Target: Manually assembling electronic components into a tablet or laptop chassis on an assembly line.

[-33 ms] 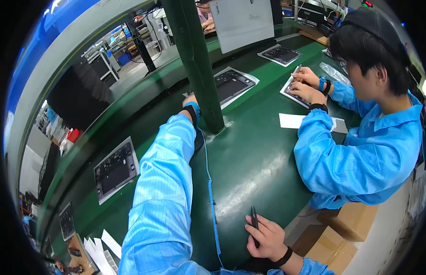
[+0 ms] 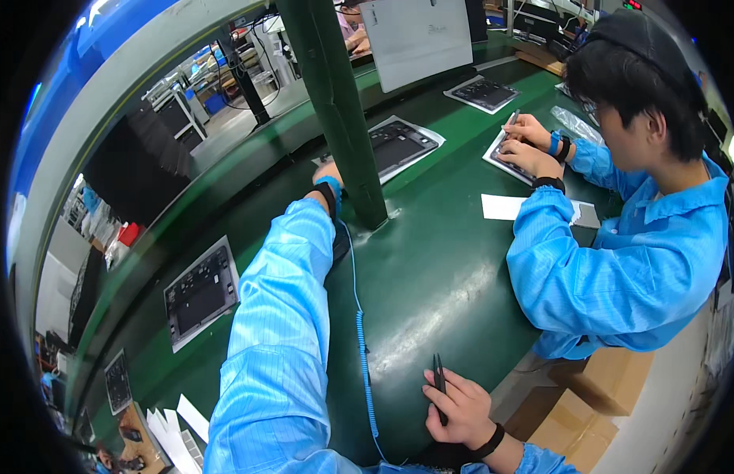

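Note:
My left arm reaches far across the green table (image 2: 430, 261). My left hand (image 2: 328, 171) is beside a green post (image 2: 335, 110), which hides its fingers, so I cannot see whether it grips anything. Just beyond the post lies a dark tablet-shaped housing (image 2: 402, 150) on a white sheet, the thing nearest that hand. My right hand (image 2: 461, 411) is closed around black tweezers (image 2: 439, 379), tips pointing away from me, near the table's front edge. A coiled blue cord (image 2: 365, 371) runs from my left wristband across the table toward me.
Another housing (image 2: 201, 294) lies left of my arm, with a smaller-looking one (image 2: 117, 382) further left. At right, a co-worker (image 2: 611, 253) works on a housing (image 2: 497, 154) beside a white sheet (image 2: 501, 207). A white board (image 2: 418, 43) stands at the back. Cardboard boxes (image 2: 572, 426) sit below the table.
My left wrist and sleeve have shifted very slightly to the left. The right hand keeps its hold on the tweezers in the same place.

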`<state>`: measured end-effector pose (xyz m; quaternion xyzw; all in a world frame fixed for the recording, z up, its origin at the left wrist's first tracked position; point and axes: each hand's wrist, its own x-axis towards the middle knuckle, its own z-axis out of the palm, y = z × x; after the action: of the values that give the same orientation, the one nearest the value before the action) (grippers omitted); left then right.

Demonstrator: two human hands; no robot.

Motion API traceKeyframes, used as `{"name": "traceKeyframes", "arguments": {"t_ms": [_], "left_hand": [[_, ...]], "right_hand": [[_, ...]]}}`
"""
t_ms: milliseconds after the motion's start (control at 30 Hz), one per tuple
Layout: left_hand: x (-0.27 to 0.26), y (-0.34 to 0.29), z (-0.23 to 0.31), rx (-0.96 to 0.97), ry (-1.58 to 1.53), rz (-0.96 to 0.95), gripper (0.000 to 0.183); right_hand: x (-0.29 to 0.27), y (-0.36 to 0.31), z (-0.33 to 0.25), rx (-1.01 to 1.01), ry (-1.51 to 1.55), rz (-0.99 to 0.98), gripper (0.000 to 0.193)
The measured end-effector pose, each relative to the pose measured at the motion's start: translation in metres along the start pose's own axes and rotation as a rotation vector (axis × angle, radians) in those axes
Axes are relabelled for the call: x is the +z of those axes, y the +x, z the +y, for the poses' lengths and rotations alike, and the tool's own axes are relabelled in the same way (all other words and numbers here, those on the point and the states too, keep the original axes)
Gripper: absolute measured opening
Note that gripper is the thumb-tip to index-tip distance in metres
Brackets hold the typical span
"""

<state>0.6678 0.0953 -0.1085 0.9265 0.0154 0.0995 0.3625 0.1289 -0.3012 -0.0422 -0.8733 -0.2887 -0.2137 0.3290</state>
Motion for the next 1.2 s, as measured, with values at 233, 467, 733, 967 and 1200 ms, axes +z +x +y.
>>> {"name": "traceKeyframes", "arguments": {"t_ms": [233, 467, 733, 967, 1200], "left_hand": [[-0.143, -0.164, 0.12, 0.194, 1.408, -0.205, 0.012], [-0.264, -0.344, 0.071, -0.291, -0.257, 0.649, 0.035], [-0.24, -0.629, 0.109, -0.511, -0.364, 0.743, 0.039], [-0.139, -0.682, 0.156, -0.565, -0.408, 0.589, 0.043], [-0.176, -0.728, 0.227, -0.302, 0.426, 0.169, 0.045]], "right_hand": [[0.006, -0.01, 0.008, 0.002, -0.015, 0.073, 0.032], [-0.001, -0.012, 0.007, 0.027, 0.07, 0.05, 0.028], [-0.012, 0.013, -0.015, 0.114, 0.476, 0.0, 0.039], [0.0, 0.007, -0.018, 0.041, 0.573, -0.119, 0.043], [0.001, 0.005, -0.014, -0.144, 0.175, -0.194, 0.027]]}}
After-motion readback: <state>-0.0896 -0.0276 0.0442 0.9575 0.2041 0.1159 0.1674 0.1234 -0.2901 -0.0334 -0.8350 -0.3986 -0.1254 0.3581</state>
